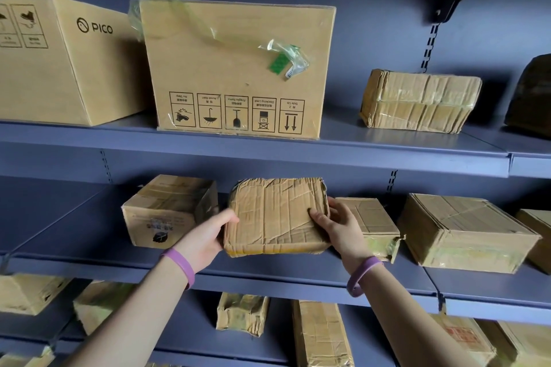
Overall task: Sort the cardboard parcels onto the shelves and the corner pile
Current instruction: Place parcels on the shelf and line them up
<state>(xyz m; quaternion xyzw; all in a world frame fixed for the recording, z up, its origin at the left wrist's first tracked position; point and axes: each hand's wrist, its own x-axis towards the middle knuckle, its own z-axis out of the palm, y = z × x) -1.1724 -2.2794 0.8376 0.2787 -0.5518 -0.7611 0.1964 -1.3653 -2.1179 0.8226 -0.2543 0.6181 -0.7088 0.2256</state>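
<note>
A flat, crumpled cardboard parcel [275, 214] wrapped in clear tape sits tilted at the front of the middle shelf [298, 280]. My left hand [211, 234] grips its left edge, thumb on top. My right hand [337, 225] grips its right edge, thumb pressed on the top face and fingers behind. Both wrists wear purple bands. The parcel lies between a small box with a leaf mark [168, 211] on its left and a taped box [372, 225] on its right.
The upper shelf [387, 152] carries a PICO carton [65, 59], a large carton with handling symbols [238, 68] and a taped parcel [417, 100]. More boxes [465, 232] fill the middle shelf's right end. The lower shelf holds several crumpled parcels [241, 314].
</note>
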